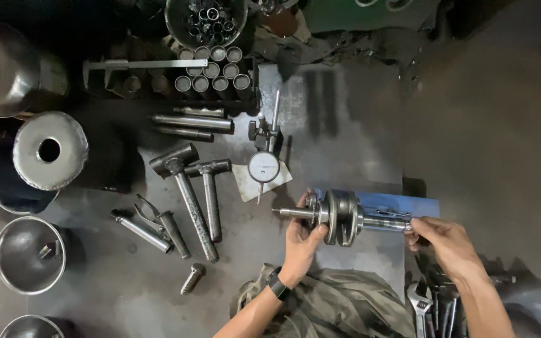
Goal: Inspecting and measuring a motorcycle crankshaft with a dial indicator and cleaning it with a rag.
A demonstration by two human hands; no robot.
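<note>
Steel throughout, the crankshaft (342, 217) is judged heavy, rigid and oily-slick. It is held level above the blue plate (417, 204): the left hand (300, 241) is wrapped under its webs, the right hand (446, 241) pinches the shaft end. Hammers (189, 188) crowd the left; bare floor lies open rightward.

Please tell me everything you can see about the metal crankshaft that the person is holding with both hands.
The crankshaft looks like grey, slightly shiny steel. It has two thick round webs side by side in the middle and a thin shaft sticking out at each end. It lies horizontally, held above the blue stand on the metal bench. The left hand grips it beside the webs, with fingers curled around it. The right hand pinches the tip of the right shaft.
</note>
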